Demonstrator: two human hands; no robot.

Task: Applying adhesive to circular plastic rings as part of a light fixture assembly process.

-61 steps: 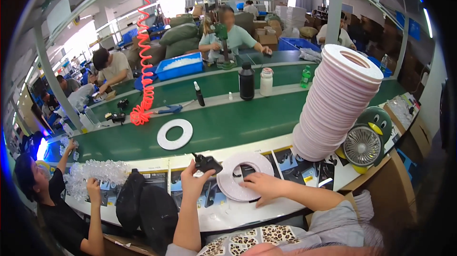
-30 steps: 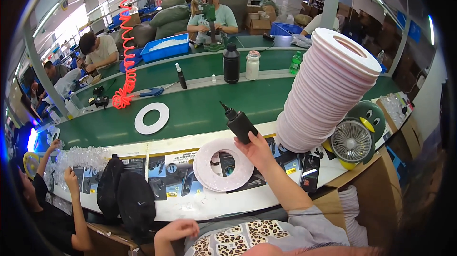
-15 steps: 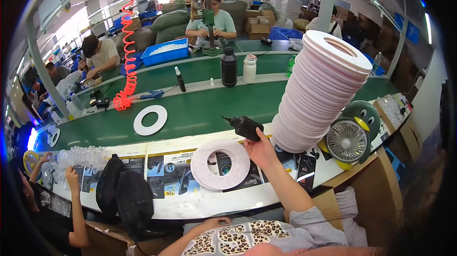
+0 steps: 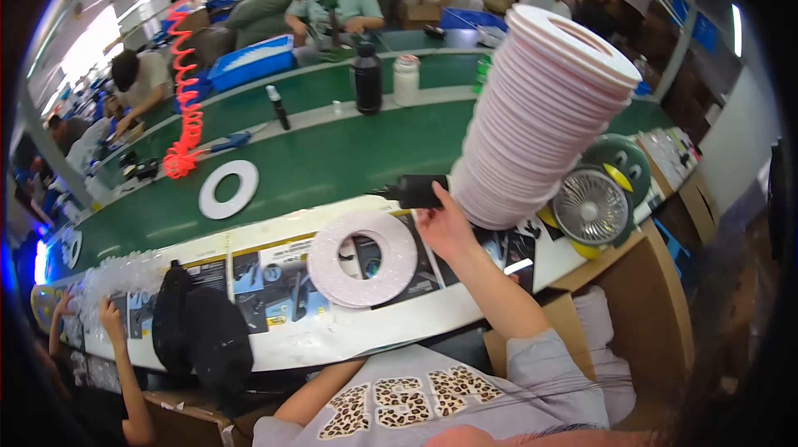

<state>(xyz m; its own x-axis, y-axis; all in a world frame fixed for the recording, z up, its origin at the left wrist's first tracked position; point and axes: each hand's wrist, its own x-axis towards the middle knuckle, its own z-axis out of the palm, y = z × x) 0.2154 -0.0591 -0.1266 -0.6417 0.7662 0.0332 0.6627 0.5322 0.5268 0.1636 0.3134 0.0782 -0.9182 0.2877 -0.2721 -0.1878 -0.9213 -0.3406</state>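
Note:
My right hand [image 4: 445, 227] is shut on a black hand tool [image 4: 416, 192], held level with its tip pointing left, just above the bench edge. It sits right against the foot of a tall leaning stack of pale pink rings [image 4: 540, 115]. One flat pink-white ring [image 4: 363, 258] lies on the printed sheets left of the hand, untouched. Only my left forearm [image 4: 324, 389] shows, below the bench; the hand itself is hidden under the bench edge.
A white ring [image 4: 229, 189] lies on the green conveyor [image 4: 332, 164]. Behind it stand a black bottle [image 4: 367, 77] and a white bottle [image 4: 405, 80]. A small fan [image 4: 592, 206], a black bag [image 4: 204, 326], a red coiled hose [image 4: 184, 73] and other workers surround the bench.
My right hand picked up the black tool and carried it right, from left of the flat ring to the foot of the stack. My left hand left the bench and dropped below it.

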